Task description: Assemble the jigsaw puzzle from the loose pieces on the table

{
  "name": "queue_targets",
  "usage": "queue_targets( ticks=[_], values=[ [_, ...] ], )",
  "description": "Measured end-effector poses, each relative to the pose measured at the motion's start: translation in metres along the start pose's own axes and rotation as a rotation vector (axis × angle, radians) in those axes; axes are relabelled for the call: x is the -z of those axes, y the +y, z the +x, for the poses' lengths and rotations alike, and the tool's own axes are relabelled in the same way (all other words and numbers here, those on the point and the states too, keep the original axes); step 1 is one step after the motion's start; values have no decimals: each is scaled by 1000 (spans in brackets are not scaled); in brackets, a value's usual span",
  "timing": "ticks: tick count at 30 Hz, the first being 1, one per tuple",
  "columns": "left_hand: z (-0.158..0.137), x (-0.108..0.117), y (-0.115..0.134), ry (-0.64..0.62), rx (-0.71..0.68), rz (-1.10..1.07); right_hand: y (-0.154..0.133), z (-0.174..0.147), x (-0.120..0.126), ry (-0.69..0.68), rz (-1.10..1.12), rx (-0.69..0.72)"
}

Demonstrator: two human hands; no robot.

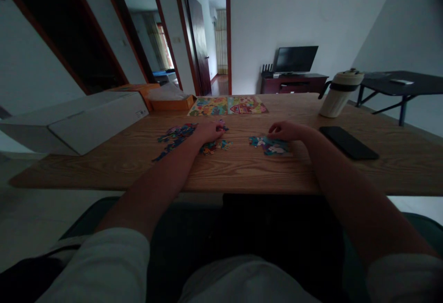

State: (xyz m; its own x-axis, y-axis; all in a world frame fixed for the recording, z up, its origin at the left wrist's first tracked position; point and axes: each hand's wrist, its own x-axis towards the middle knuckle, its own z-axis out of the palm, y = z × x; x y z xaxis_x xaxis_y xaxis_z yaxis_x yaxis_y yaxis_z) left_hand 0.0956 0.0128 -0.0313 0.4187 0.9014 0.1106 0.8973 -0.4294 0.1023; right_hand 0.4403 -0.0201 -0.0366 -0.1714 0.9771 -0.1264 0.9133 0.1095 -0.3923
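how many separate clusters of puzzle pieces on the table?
3. Loose scatter left of the left hand; a small group just in front of that hand; the joined patch under the right hand. Hands may hide more.

Dim, underexposed room, lit mainly by daylight through the far curtained doorway [220,35]. The foreground below the wooden surface [249,164] sinks into deep shadow. Wide-angle distortion bends walls and door frames at the edges; detail is soft throughout.
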Motion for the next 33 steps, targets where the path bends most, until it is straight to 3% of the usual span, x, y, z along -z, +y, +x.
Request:
queue_targets(
  ticks=[5, 13, 17, 21, 28, 33],
  values=[
    [-3, 4, -4, 64, 5, -52, -1, -1, 0, -14, 3, 26],
    [-8, 22, -24, 280, 78, -321, 8, 6, -2, 49, -15, 38],
    [-9, 26, -35, 283, 86, -393, 8, 5, -1, 39, -9, 30],
    [-11, 27, -33, 209, 98, -423, 5, 2, -1, 36, -11, 22],
    [-15, 26, -27, 134, -13, -426, 6, 4, -1, 34, -14, 25],
    [-15, 34, -33, 282, 2, -425, 7, 3, 0, 38, -14, 62]
  ],
)
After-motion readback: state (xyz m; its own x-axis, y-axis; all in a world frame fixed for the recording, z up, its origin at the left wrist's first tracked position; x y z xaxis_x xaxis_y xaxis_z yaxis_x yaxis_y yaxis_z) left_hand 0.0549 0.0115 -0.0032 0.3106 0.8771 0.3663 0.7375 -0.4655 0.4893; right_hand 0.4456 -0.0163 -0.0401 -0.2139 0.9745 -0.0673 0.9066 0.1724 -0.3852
